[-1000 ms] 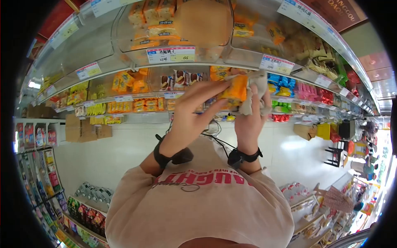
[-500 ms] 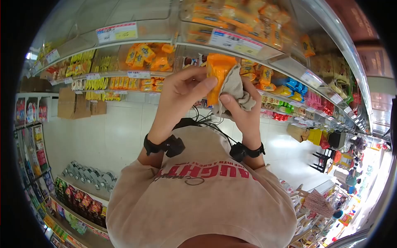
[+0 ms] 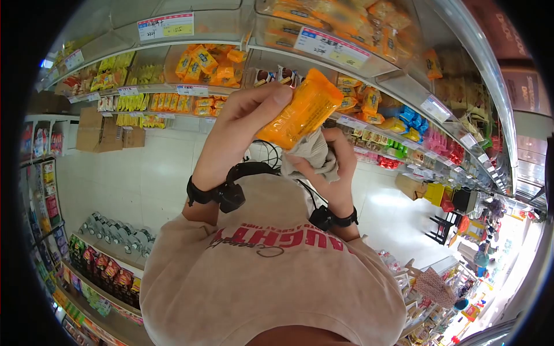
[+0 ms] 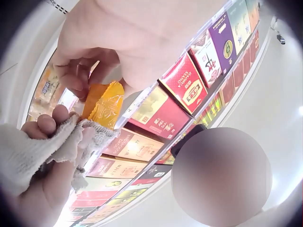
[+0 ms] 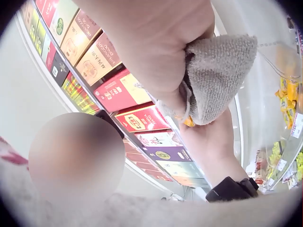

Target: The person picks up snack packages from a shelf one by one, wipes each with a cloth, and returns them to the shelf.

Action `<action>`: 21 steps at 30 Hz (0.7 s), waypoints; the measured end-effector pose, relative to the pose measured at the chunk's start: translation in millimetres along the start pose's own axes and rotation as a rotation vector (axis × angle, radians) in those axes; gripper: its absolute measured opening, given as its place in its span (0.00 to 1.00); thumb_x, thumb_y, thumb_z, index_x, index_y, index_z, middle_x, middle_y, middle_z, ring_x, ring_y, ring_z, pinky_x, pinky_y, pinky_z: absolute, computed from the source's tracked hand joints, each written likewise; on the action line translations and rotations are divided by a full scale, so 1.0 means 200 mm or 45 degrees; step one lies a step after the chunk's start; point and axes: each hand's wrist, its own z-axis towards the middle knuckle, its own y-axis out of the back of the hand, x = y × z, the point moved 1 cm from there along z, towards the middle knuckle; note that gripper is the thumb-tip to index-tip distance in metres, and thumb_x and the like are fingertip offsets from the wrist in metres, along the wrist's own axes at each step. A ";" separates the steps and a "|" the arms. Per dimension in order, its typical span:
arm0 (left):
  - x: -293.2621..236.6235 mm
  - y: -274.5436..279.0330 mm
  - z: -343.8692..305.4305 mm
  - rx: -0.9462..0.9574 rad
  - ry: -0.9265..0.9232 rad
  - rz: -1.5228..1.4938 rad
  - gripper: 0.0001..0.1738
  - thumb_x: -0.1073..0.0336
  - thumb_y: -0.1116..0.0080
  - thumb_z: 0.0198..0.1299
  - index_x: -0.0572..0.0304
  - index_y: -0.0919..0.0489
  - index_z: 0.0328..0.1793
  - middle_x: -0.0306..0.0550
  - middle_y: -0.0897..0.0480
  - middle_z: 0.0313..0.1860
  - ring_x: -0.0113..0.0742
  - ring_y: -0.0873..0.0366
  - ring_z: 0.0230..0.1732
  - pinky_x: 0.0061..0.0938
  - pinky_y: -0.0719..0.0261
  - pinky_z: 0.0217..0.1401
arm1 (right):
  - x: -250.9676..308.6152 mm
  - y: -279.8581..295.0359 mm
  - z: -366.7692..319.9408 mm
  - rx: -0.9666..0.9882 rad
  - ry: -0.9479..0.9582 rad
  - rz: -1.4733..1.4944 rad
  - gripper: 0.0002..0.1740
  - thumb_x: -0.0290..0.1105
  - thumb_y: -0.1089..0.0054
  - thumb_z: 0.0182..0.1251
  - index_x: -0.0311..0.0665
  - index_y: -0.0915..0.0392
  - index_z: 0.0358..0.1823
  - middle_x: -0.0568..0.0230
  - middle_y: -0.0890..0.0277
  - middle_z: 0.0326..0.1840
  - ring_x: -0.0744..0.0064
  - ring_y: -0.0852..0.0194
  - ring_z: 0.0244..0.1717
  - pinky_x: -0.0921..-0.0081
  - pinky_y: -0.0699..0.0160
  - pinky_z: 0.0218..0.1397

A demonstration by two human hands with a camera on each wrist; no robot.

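An orange wrapped packet (image 3: pixel 301 113) is pinched at its left side between the thumb and fingers of my left hand (image 3: pixel 234 124). Just below and right of it, my right hand (image 3: pixel 336 173) grips a crumpled grey cloth (image 3: pixel 317 154), which lies against the packet's lower end. In the left wrist view the packet (image 4: pixel 104 104) meets the cloth (image 4: pixel 71 142) between both hands. The right wrist view shows the cloth (image 5: pixel 220 71) bunched in my right hand (image 5: pixel 151 42), with only a small orange bit of the packet (image 5: pixel 189 121) showing.
Shelf bins of orange packets (image 3: pixel 205 64) and blue packets (image 3: pixel 412 118) run beyond the hands, with price tags (image 3: pixel 332 46) along their edges. A cardboard box (image 3: pixel 92 130) stands on the floor at left. Bottles (image 3: pixel 112 233) line a lower shelf behind.
The packet has gone from upright to slanted, its top leaning right. My right hand and the cloth have moved lower, beneath the packet. Earlier the view swung along the shelf.
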 end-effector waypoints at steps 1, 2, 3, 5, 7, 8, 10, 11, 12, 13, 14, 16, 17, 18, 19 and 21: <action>0.01 -0.04 -0.01 0.016 -0.026 0.013 0.17 0.58 0.44 0.76 0.69 0.18 0.51 0.32 0.19 0.42 0.16 0.25 0.43 0.16 0.26 0.46 | 0.01 0.02 -0.02 -0.019 -0.006 0.020 0.22 0.27 0.21 0.56 0.34 0.24 0.47 0.60 0.15 0.41 0.76 0.15 0.40 0.77 0.19 0.45; 0.03 -0.07 -0.01 0.016 -0.039 0.035 0.18 0.58 0.44 0.76 0.70 0.18 0.52 0.32 0.19 0.41 0.16 0.25 0.43 0.16 0.26 0.47 | 0.01 0.05 -0.04 -0.035 -0.017 0.042 0.21 0.27 0.21 0.56 0.34 0.24 0.47 0.60 0.15 0.41 0.76 0.15 0.40 0.77 0.19 0.44; 0.05 -0.11 -0.02 0.015 -0.052 0.059 0.18 0.57 0.44 0.76 0.70 0.18 0.52 0.32 0.19 0.41 0.16 0.25 0.43 0.16 0.26 0.47 | 0.02 0.10 -0.06 -0.024 -0.022 0.055 0.21 0.27 0.21 0.56 0.34 0.24 0.47 0.60 0.15 0.41 0.76 0.15 0.40 0.78 0.19 0.44; 0.09 -0.19 -0.02 0.024 -0.065 0.102 0.18 0.57 0.43 0.76 0.70 0.18 0.53 0.32 0.18 0.41 0.16 0.25 0.43 0.16 0.26 0.47 | 0.02 0.19 -0.09 -0.018 -0.017 0.082 0.21 0.27 0.22 0.57 0.33 0.24 0.47 0.60 0.15 0.40 0.77 0.16 0.40 0.79 0.20 0.44; 0.12 -0.29 -0.02 0.039 -0.054 0.140 0.18 0.58 0.43 0.75 0.70 0.18 0.54 0.33 0.18 0.41 0.16 0.25 0.43 0.16 0.25 0.47 | 0.02 0.30 -0.12 -0.012 0.049 0.039 0.21 0.27 0.22 0.57 0.33 0.24 0.48 0.60 0.16 0.39 0.78 0.17 0.39 0.79 0.21 0.44; 0.14 -0.34 -0.01 0.013 -0.087 0.158 0.17 0.59 0.42 0.75 0.70 0.18 0.55 0.33 0.18 0.41 0.16 0.24 0.43 0.16 0.25 0.47 | 0.02 0.34 -0.15 -0.020 0.073 0.032 0.21 0.27 0.23 0.58 0.33 0.24 0.48 0.61 0.16 0.39 0.78 0.17 0.39 0.79 0.21 0.44; 0.21 -0.44 -0.02 -0.036 -0.133 0.198 0.16 0.61 0.40 0.74 0.69 0.18 0.56 0.35 0.17 0.42 0.18 0.23 0.43 0.17 0.24 0.46 | -0.01 0.43 -0.22 -0.093 -0.100 0.278 0.22 0.29 0.25 0.62 0.31 0.25 0.53 0.62 0.18 0.44 0.79 0.21 0.44 0.79 0.23 0.49; 0.25 -0.44 -0.03 -0.040 -0.144 0.212 0.17 0.67 0.38 0.72 0.69 0.20 0.61 0.40 0.15 0.47 0.22 0.20 0.47 0.19 0.23 0.47 | 0.00 0.47 -0.23 -0.160 -0.190 0.418 0.22 0.30 0.26 0.63 0.31 0.25 0.55 0.63 0.18 0.45 0.79 0.21 0.46 0.79 0.23 0.50; 0.27 -0.49 -0.03 -0.033 -0.162 0.182 0.18 0.68 0.38 0.71 0.70 0.22 0.63 0.42 0.15 0.49 0.23 0.20 0.49 0.20 0.22 0.49 | 0.01 0.52 -0.25 -0.223 -0.275 0.550 0.23 0.30 0.27 0.65 0.31 0.25 0.56 0.63 0.19 0.47 0.80 0.22 0.47 0.79 0.24 0.52; 0.30 -0.54 -0.03 -0.031 -0.181 0.145 0.19 0.70 0.39 0.71 0.71 0.23 0.65 0.44 0.15 0.51 0.25 0.19 0.50 0.21 0.21 0.51 | -0.01 0.57 -0.26 -0.214 -0.252 0.575 0.23 0.32 0.30 0.68 0.30 0.26 0.59 0.64 0.20 0.50 0.80 0.25 0.50 0.80 0.26 0.55; 0.34 -0.58 -0.04 -0.037 -0.195 0.103 0.21 0.71 0.39 0.71 0.72 0.25 0.67 0.46 0.15 0.52 0.27 0.19 0.52 0.22 0.20 0.53 | -0.01 0.62 -0.27 -0.257 -0.261 0.592 0.22 0.32 0.30 0.68 0.31 0.26 0.58 0.65 0.20 0.49 0.81 0.25 0.50 0.80 0.26 0.55; 0.39 -0.63 -0.06 -0.026 -0.177 0.174 0.23 0.73 0.40 0.70 0.73 0.27 0.69 0.48 0.15 0.55 0.30 0.18 0.55 0.25 0.21 0.59 | -0.02 0.68 -0.28 -0.331 -0.277 0.627 0.22 0.31 0.30 0.68 0.31 0.26 0.58 0.66 0.20 0.48 0.81 0.26 0.49 0.80 0.27 0.55; 0.41 -0.65 -0.06 -0.022 -0.169 0.210 0.24 0.74 0.41 0.70 0.73 0.28 0.70 0.50 0.16 0.56 0.32 0.18 0.57 0.26 0.21 0.61 | -0.02 0.71 -0.28 -0.350 -0.292 0.641 0.20 0.31 0.31 0.69 0.31 0.26 0.58 0.67 0.21 0.48 0.82 0.26 0.49 0.80 0.26 0.55; 0.43 -0.68 -0.07 -0.039 -0.179 0.230 0.24 0.75 0.41 0.70 0.73 0.29 0.70 0.50 0.16 0.56 0.33 0.18 0.58 0.27 0.21 0.63 | -0.03 0.74 -0.29 -0.355 -0.285 0.635 0.20 0.30 0.32 0.69 0.31 0.26 0.57 0.67 0.20 0.48 0.82 0.26 0.48 0.80 0.26 0.54; 0.44 -0.72 -0.08 -0.054 -0.192 0.249 0.24 0.75 0.41 0.70 0.73 0.29 0.70 0.51 0.16 0.57 0.34 0.18 0.59 0.27 0.22 0.65 | -0.04 0.77 -0.30 -0.360 -0.276 0.629 0.19 0.30 0.32 0.70 0.31 0.25 0.57 0.67 0.20 0.47 0.83 0.26 0.48 0.80 0.26 0.54; 0.46 -0.77 -0.09 -0.066 -0.201 0.292 0.25 0.76 0.41 0.70 0.73 0.30 0.71 0.52 0.16 0.58 0.35 0.18 0.59 0.29 0.22 0.66 | -0.06 0.81 -0.31 -0.374 -0.249 0.614 0.18 0.30 0.32 0.70 0.32 0.25 0.57 0.68 0.20 0.47 0.83 0.26 0.47 0.81 0.26 0.53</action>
